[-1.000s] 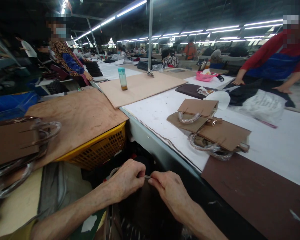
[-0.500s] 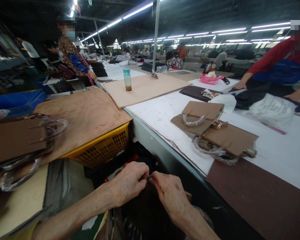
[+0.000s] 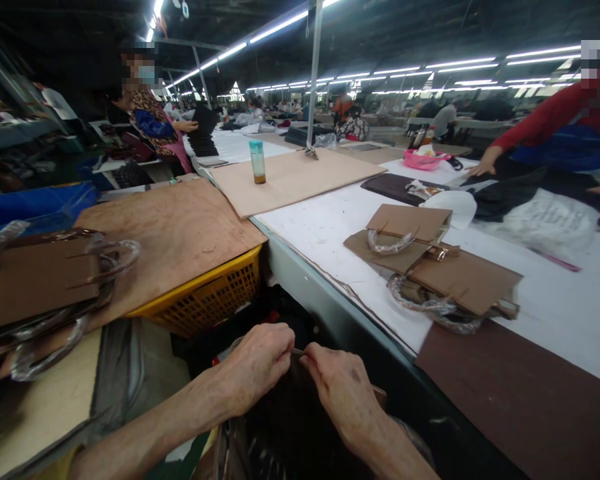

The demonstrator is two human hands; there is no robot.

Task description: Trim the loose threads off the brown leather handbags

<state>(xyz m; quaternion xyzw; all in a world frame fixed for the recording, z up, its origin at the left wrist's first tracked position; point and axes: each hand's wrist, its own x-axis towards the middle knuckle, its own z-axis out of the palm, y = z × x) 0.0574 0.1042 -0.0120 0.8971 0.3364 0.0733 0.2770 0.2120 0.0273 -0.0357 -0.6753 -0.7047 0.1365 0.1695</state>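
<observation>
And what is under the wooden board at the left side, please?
A yellow basket shows under its near right edge, with slotted side visible. The wooden board covers its top, so whatever may be inside cannot be seen.

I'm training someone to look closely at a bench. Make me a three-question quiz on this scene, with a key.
1. True or false: the bottle stands upright on the tan board.
2. What are the left hand and right hand doing? a) lying flat, fingers spread; b) pinching a thin brownish edge; c) hanging loose.
3. Fill in: the slotted crate below the wooden board is coloured ____.
Key: 1 true; 2 b; 3 yellow.
</observation>
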